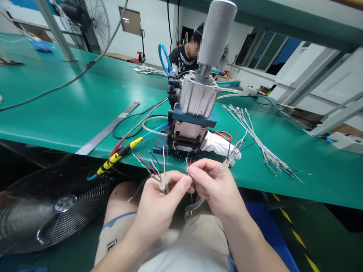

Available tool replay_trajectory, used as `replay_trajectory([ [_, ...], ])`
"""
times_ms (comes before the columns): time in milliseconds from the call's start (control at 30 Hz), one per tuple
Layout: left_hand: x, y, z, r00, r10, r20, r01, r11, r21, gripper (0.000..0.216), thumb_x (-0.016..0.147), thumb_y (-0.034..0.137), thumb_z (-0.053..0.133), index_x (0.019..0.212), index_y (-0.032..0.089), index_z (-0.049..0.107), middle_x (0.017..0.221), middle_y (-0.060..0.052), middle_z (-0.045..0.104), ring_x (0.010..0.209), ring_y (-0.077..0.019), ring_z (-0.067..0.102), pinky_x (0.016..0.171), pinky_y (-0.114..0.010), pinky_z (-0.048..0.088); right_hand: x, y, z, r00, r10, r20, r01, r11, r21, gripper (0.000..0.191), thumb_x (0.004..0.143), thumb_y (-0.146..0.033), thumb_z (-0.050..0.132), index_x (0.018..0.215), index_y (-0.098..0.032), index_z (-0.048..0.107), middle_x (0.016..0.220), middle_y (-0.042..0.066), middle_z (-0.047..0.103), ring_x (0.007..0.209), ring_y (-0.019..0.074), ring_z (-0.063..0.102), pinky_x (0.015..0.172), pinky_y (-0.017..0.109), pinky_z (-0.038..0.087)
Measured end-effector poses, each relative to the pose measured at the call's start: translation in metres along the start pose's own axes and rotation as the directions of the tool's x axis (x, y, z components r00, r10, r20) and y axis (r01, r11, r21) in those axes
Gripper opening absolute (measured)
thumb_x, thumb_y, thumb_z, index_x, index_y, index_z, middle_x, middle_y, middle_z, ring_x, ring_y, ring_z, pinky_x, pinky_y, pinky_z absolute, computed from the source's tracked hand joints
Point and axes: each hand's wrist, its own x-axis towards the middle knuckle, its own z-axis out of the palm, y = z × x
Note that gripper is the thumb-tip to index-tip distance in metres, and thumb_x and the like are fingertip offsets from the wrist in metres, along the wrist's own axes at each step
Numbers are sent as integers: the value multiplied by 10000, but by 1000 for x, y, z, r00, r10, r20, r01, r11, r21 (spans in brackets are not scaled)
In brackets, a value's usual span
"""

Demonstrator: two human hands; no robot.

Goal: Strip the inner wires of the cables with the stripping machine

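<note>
My left hand (159, 200) is closed around a bundle of thin cables (154, 168) whose red, black and white wire ends fan upward. My right hand (215, 187) pinches a few fine wire ends (188, 163) between thumb and forefinger, and more cables (231, 156) stick up past its knuckles. Both hands meet just below the front of a small pneumatic press (193, 113) that stands on the green bench (70, 109). The press has a blue plate, an aluminium cylinder and a grey silencer on top.
A pile of finished white cables (261, 143) lies right of the press. A steel ruler (109, 128) and black hoses lie to its left. A floor fan (48, 207) stands under the bench at left. Another person (187, 54) sits behind the bench.
</note>
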Motion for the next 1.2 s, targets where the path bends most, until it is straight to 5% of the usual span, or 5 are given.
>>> replay_trajectory([
  [733,-1,5,-9,984,-112,136,112,994,2,259,868,339,698,675,169,727,603,-17,659,506,-81,385,484,-214,299,1,-12,-6,985,122,120,-126,992,26,237,731,-353,859,708,-137,762,438,-53,484,365,22,242,347,183,110],
  [1033,-5,7,-8,997,-69,42,69,997,-21,258,869,351,697,681,177,730,629,-21,678,544,-91,488,512,-195,358,2,-2,-2,998,-60,-1,60,998,37,214,738,-286,847,639,-168,700,520,-42,553,398,35,301,377,190,207],
  [1200,-6,16,-14,995,-50,85,38,990,136,292,844,304,661,588,163,665,571,-22,653,542,-110,545,528,-198,409,1,-19,-19,948,-224,227,288,906,-310,151,833,-216,764,698,-157,730,642,1,612,556,100,513,491,213,363],
])
